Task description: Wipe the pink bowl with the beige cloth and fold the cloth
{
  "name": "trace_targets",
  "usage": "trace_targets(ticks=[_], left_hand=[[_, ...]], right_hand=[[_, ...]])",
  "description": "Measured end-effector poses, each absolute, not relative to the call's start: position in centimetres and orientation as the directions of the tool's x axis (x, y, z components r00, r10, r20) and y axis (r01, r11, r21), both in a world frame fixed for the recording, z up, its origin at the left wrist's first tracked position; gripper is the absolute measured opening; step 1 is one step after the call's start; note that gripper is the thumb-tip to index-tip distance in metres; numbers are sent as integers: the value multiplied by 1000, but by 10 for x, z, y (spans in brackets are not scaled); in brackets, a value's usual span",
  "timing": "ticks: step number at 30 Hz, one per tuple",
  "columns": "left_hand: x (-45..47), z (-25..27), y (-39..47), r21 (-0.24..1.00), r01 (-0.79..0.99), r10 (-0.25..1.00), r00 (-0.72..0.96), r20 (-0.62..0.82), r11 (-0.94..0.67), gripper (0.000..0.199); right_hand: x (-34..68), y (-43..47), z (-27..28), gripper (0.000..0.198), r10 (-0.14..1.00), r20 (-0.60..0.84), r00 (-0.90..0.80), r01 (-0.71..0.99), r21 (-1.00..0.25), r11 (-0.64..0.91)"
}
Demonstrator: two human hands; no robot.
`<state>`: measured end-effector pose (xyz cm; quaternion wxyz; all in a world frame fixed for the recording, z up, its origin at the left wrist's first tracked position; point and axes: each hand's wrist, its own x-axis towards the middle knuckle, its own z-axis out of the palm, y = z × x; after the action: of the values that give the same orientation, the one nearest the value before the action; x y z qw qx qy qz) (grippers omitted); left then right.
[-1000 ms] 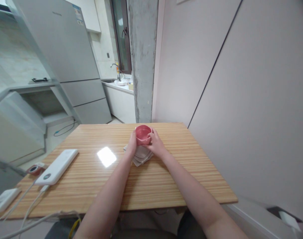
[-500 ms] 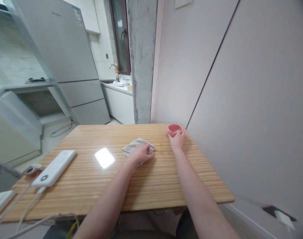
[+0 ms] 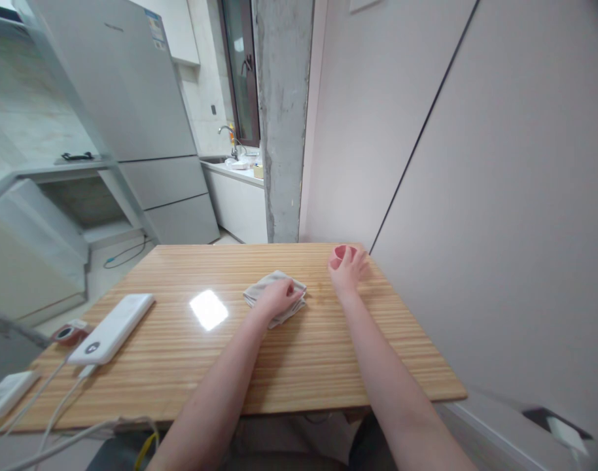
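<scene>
My left hand (image 3: 278,297) is closed, fingers curled, on a folded light grey cloth (image 3: 256,292) that lies near the middle of the wooden table. The cloth spreads out flat to the left of the hand and a little beyond it. At the far right corner stands a small pink bowl (image 3: 336,252), partly covered by my right hand (image 3: 347,269). That hand's fingers are spread and somewhat blurred, with the thumb side close against the bowl's front. Whether any finger still touches it is hard to see.
A white power bank (image 3: 113,329) with a cable lies at the table's left, beside a reddish-brown roll-like object (image 3: 68,335) and a white power strip (image 3: 8,394). Along the right side runs a pale wall (image 3: 475,216). Behind stand a fridge (image 3: 156,131) and a sink counter (image 3: 237,193).
My right hand's fingers have loosened from around the pink bowl and spread apart. The left hand and cloth keep nearly the same place; the view has shifted slightly.
</scene>
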<state>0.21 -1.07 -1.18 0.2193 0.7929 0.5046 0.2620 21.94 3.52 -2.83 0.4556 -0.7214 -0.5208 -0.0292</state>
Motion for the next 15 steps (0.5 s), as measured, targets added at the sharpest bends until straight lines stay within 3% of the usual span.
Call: trace_targets(ticks=[2,4,8,11,15], left_hand=[[1,-12,-11,575,704,905,383,187,-417,24],[1,-13,-12,530,722,890,424,167,-444,25],[2,-14,-15,511,725,882,438,176,-462,26],[3,-12,-15,547,714,897,395,201,-437,25],[-2,-8,-4,680,663,950,211,232,-313,7]], right_hand=[[204,30,-22,38,834,464,298,722,-682,121],[190,25,-21,15,937,322,135,633,-756,169],[168,18,-24,30,977,114,-181,561,-804,198],[158,18,-21,27,968,75,-238,362,-918,160],[151,18,-16,23,984,73,-163,123,-988,94]])
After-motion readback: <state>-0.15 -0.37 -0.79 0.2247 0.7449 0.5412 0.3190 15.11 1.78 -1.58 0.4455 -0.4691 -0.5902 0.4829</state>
